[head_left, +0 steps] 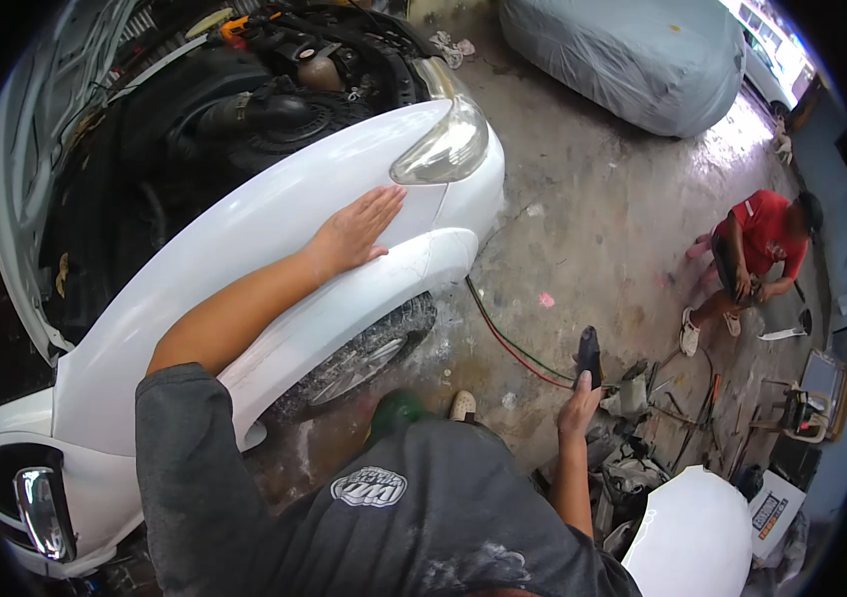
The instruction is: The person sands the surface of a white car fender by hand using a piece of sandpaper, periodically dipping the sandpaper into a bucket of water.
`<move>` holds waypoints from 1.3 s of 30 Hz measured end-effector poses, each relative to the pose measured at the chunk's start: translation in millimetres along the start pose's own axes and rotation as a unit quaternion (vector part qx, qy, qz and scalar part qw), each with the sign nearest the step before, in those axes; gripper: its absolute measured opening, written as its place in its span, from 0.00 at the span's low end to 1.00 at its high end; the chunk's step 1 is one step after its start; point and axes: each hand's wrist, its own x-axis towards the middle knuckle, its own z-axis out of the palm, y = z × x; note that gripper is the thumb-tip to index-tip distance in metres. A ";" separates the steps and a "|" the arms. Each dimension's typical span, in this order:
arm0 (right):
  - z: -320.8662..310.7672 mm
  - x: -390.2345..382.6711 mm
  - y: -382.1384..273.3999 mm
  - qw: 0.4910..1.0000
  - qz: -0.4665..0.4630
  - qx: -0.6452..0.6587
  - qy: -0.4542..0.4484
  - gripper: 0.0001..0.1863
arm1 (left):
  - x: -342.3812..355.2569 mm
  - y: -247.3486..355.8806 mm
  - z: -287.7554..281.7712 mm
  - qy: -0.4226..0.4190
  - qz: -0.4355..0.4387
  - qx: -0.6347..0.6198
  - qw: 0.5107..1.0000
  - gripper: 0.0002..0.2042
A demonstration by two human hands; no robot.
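Note:
My left hand (pixel 358 231) lies flat on the white front fender (pixel 194 264) of a car, fingers stretched together and thumb apart. Just beyond the fingertips is the clear headlight (pixel 446 147). Below the hand, a raised wheel arch (pixel 334 308) curves over the front wheel (pixel 369 360). Off to the right, away from the car, my right hand (pixel 576 410) grips a dark, narrow, hand-sized tool (pixel 589 351) held upright. Its exact kind cannot be made out.
The hood is up over the engine bay (pixel 244 114). Red and green hoses (pixel 518 350) trail across the floor. A person in a red shirt (pixel 763 234) crouches at the right. A covered car (pixel 632 60) stands at the back; a white panel (pixel 697 532) and clutter lie at the lower right.

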 end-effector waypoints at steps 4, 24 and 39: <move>-17.4 2.7 8.9 0.998 0.036 0.035 0.037 0.26 | 31.0 17.3 19.9 -0.024 0.031 -0.007 0.999 0.45; -66.3 5.9 7.1 0.991 0.043 -0.028 0.126 0.23 | 101.9 42.9 59.0 -0.055 0.058 -0.028 0.996 0.48; -10.9 40.1 20.8 1.000 0.003 -0.004 0.018 0.22 | 4.0 53.3 21.1 -0.066 0.041 -0.046 0.996 0.41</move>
